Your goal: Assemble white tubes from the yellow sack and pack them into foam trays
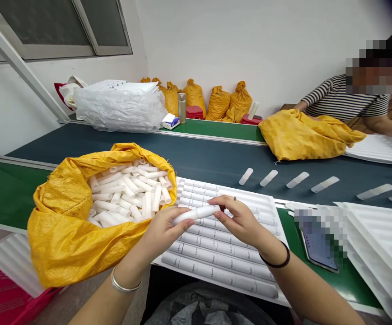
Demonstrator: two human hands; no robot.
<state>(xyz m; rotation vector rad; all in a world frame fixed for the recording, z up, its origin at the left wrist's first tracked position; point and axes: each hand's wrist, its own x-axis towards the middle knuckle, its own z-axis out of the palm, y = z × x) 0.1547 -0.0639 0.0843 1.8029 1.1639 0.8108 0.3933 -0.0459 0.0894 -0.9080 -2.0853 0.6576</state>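
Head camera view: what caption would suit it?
Both hands hold a white tube over a ridged tray beside a yellow sack.

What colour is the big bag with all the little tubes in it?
Yellow. The bag shows clearly in the head view.

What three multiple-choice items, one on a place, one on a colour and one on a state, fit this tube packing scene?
1. Where do the loose white plastic tubes lie?
A. in the open yellow woven sack
B. in a red crate
C. on the floor

2. What colour is the band on the right wrist?
A. silver
B. black
C. green

3. How is the single white tube held?
A. by the left hand alone
B. between both hands
C. lying free on the white ribbed tray

Answers: 1 A, the sack gapes full of tubes. 2 B, a black band rings it. 3 B, the right hand pinches the other end.
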